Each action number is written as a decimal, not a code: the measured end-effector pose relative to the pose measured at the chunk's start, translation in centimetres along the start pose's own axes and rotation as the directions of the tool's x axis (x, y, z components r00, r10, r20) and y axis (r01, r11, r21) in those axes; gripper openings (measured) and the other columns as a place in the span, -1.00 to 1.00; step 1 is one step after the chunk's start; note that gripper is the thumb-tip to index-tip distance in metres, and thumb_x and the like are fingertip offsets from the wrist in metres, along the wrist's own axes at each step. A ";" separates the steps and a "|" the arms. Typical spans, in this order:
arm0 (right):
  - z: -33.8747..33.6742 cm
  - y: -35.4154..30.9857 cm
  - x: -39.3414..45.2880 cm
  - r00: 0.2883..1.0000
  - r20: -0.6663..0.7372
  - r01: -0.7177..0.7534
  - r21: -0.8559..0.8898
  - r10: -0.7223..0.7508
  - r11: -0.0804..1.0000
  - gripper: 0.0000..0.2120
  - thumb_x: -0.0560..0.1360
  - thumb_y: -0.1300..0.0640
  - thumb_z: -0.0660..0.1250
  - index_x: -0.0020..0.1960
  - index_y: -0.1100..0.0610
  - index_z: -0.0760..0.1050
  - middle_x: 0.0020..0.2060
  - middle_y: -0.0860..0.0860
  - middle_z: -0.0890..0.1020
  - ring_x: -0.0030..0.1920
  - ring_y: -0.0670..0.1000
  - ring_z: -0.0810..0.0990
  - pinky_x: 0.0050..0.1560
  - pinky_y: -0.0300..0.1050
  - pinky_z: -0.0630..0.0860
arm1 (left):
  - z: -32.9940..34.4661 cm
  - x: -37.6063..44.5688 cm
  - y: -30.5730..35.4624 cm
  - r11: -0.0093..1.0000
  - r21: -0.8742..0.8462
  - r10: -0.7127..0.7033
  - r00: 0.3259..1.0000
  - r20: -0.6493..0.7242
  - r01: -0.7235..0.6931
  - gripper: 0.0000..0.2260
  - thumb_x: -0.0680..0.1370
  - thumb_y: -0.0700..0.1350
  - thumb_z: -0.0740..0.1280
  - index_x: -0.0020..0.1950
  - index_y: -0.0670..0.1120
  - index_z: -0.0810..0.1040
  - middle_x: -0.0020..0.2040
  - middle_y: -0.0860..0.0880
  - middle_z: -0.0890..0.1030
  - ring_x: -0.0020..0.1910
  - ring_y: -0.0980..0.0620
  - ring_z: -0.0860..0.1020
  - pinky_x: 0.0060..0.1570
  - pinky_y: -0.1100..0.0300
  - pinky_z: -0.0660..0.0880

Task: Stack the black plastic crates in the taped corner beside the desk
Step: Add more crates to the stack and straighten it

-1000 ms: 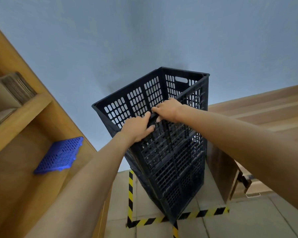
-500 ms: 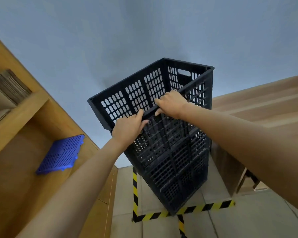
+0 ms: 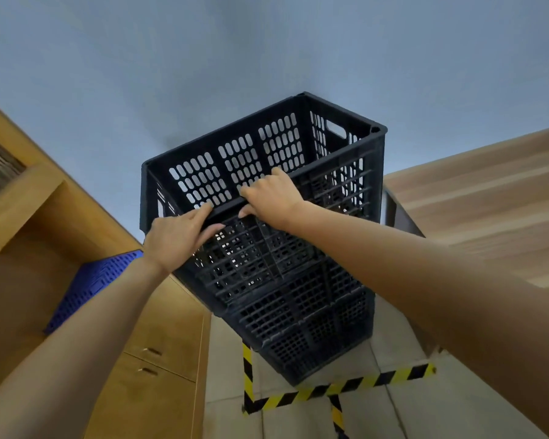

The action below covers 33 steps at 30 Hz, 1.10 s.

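Gripping top crate (image 3: 267,172) near rim | both hands: left (image 3: 175,239), right (image 3: 271,194) | crate tilted, mouth up

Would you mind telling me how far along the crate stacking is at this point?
Done: a stack of black crates already stands inside the yellow-and-black floor tape beside the desk. In hand: the left hand and right hand both grip the near rim of the top crate, which looks tilted, not seated. Left: settle it squarely and let go. Whether more crates wait elsewhere is out of view.
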State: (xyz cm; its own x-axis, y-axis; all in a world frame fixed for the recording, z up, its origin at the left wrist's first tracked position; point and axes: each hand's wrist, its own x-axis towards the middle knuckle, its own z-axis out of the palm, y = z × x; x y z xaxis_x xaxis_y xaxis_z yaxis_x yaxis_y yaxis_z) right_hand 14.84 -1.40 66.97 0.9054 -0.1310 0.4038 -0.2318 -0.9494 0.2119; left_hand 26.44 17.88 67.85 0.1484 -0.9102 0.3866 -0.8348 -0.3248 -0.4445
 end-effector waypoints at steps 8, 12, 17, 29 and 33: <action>0.5 -0.5 4.5 0.999 0.008 -0.033 0.015 0.033 0.999 -0.53 0.54 -0.27 0.16 0.20 0.07 0.49 -0.12 0.02 0.68 -0.05 0.09 0.66 0.10 -0.02 0.38 | 2.3 1.9 -4.5 1.000 -0.015 0.011 1.000 -0.029 -0.011 -0.62 0.61 0.25 0.09 0.07 -0.07 0.40 -0.28 0.00 0.62 -0.52 -0.08 0.53 -0.58 0.20 0.37; 0.2 -0.4 4.9 0.999 0.012 -0.041 0.016 0.041 0.999 -0.54 0.54 -0.27 0.17 0.11 0.10 0.51 -0.13 0.04 0.68 -0.05 0.11 0.66 0.12 0.00 0.39 | 2.3 2.2 -5.0 0.999 0.003 0.041 0.998 -0.049 -0.041 -0.64 0.58 0.21 0.18 0.04 -0.09 0.44 -0.33 -0.01 0.62 -0.55 -0.07 0.53 -0.57 0.29 0.20; -0.1 -0.8 4.1 0.999 -0.001 -0.041 0.003 0.041 0.999 -0.55 0.53 -0.28 0.17 0.06 0.09 0.51 -0.16 0.01 0.68 -0.08 0.09 0.65 0.03 -0.03 0.40 | 2.1 1.7 -4.9 0.998 0.001 0.070 0.994 -0.083 -0.070 -0.65 0.56 0.21 0.22 0.07 -0.07 0.47 -0.34 0.03 0.61 -0.57 -0.01 0.52 -0.60 0.35 0.13; -1.9 -3.1 -0.6 0.996 0.028 -0.080 0.010 0.079 0.997 -0.56 0.52 -0.31 0.15 -0.03 0.06 0.48 -0.20 -0.02 0.64 -0.14 0.06 0.63 0.00 -0.04 0.43 | 1.3 -1.8 -2.7 0.992 -0.064 0.095 0.984 -0.154 -0.106 -0.62 0.60 0.21 0.17 0.20 -0.06 0.48 -0.30 0.05 0.60 -0.52 0.02 0.53 -0.63 0.23 0.37; -2.1 -4.1 -0.5 0.988 0.062 -0.139 -0.039 0.142 0.989 -0.56 0.51 -0.29 0.17 0.01 0.09 0.50 -0.15 0.01 0.65 -0.09 0.07 0.63 0.02 -0.02 0.51 | 1.1 -2.1 -2.6 0.988 -0.098 0.100 0.981 -0.166 -0.117 -0.65 0.61 0.19 0.16 0.13 -0.07 0.45 -0.30 0.04 0.58 -0.52 0.00 0.52 -0.61 0.25 0.33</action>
State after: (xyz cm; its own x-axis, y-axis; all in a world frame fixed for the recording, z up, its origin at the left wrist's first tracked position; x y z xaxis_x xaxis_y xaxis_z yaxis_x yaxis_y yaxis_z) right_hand 14.60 3.15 67.80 0.8838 -0.2816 0.3736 -0.3694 -0.9100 0.1882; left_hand 28.89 20.30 67.28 -0.0259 -0.8826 0.4694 -0.8945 -0.1892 -0.4050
